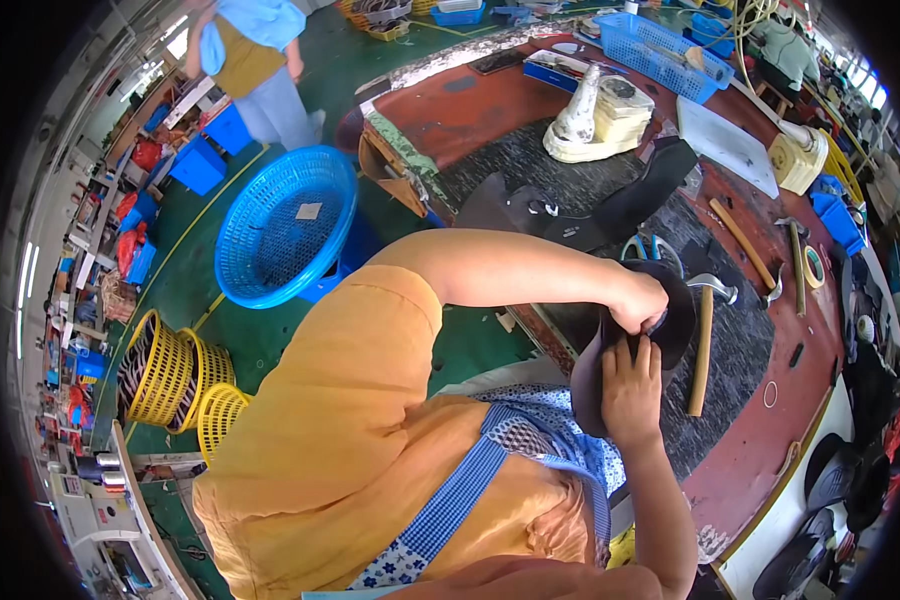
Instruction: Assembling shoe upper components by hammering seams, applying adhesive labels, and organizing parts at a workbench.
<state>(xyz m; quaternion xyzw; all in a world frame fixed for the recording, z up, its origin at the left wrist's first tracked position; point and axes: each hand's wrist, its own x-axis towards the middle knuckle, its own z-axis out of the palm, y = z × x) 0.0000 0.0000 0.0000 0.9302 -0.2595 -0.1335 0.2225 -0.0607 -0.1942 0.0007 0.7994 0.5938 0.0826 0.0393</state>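
Observation:
A black shoe upper (590,385) rests at the table's near edge, against my apron. My left hand (638,300) reaches across from the left, its fingers curled closed on the upper's opening. From below, my right hand (632,385) grips the near side, fingertips pressed close to the left hand; what lies between the fingertips is too small to make out. Just beyond are blue-handled scissors (660,250), partly covered by the upper. A hammer with a wooden handle (703,350) lies right of both hands. More black upper pieces (640,200) are spread farther back.
Two more hammers (740,240) (798,265) and a tape roll (815,268) lie on the red table (740,430). A glue-crusted pot (620,110) stands at the back. Left are a blue basket (270,225) and yellow baskets (160,375); a person (260,70) stands beyond.

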